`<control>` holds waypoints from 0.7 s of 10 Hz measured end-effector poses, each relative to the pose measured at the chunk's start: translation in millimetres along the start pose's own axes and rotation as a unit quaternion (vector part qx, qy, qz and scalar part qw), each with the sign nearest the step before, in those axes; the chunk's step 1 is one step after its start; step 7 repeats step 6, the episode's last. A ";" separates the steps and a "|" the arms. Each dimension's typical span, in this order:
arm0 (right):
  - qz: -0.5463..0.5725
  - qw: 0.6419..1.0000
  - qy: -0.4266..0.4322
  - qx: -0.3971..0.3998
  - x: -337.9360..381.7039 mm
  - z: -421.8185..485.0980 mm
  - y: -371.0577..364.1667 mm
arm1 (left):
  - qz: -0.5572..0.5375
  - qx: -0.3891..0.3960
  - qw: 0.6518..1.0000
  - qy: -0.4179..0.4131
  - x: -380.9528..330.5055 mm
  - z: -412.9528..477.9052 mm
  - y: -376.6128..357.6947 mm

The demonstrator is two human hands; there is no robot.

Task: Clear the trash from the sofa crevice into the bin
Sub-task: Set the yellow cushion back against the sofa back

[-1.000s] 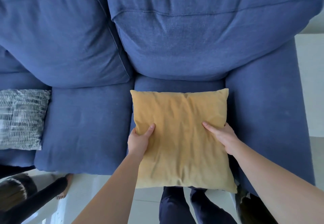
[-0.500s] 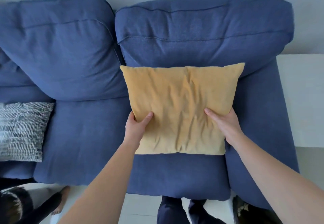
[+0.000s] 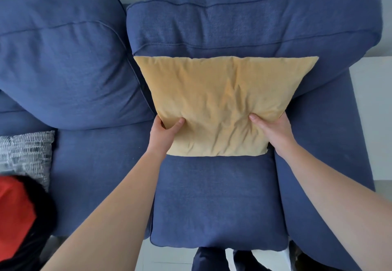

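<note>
A big blue sofa (image 3: 84,164) fills the view. A yellow pillow (image 3: 222,105) stands on the right seat cushion (image 3: 216,202). Its far edge leans on the right back cushion (image 3: 244,22). Its near edge sits on the seat, about half way back.

The left hand (image 3: 163,134) holds the near left corner of the yellow pillow. The thumb lies on top of the cloth and the other fingers are tucked behind the edge, so the hand is closed on the pillow. The right hand (image 3: 273,130) holds the near right corner in the same way. Its thumb presses into the front, the fingers wrap round the side, and the cloth is creased between the two thumbs. Both arms are bare and reach in from the near side.

The left back cushion (image 3: 63,58) sits beside the right one, and a dark gap runs between them. The pillow covers the crack where the right seat meets the back. No trash shows anywhere on the sofa, and no bin shows either.

A grey patterned pillow (image 3: 25,154) lies on the left seat at the left edge. Something red and black (image 3: 19,217), too blurred to tell, sits near it at the near left corner. Dark trouser legs (image 3: 210,260) show at the near edge, just in front of the seat.
</note>
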State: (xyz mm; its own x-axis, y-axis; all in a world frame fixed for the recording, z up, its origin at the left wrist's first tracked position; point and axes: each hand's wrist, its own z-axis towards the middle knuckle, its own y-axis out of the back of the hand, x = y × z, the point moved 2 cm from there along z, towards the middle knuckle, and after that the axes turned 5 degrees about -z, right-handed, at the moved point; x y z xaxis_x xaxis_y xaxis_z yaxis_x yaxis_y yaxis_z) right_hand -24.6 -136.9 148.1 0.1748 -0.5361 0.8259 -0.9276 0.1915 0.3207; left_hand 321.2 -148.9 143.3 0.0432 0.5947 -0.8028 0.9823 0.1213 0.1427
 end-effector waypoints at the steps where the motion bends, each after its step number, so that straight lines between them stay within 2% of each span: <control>1: -0.014 1.000 -0.003 0.009 -6.3 10.2 -4.0 | 0.013 -0.007 1.000 0.008 6.8 8.4 -1.4; 4: -0.054 0.998 -0.012 0.025 2.3 6.8 -0.9 | 0.041 -0.035 0.998 0.022 10.1 0.8 -6.1; 5: -0.083 0.994 -0.058 0.046 5.9 -5.0 7.3 | 0.074 -0.057 0.996 0.011 10.9 -16.4 -0.8; 6: -0.167 0.973 -0.136 0.076 10.0 -31.1 23.3 | 0.087 -0.073 0.992 0.058 33.0 -61.5 6.6; 7: -0.167 0.973 -0.136 0.076 10.0 -31.1 23.3 | 0.087 -0.073 0.992 0.058 33.0 -61.5 6.6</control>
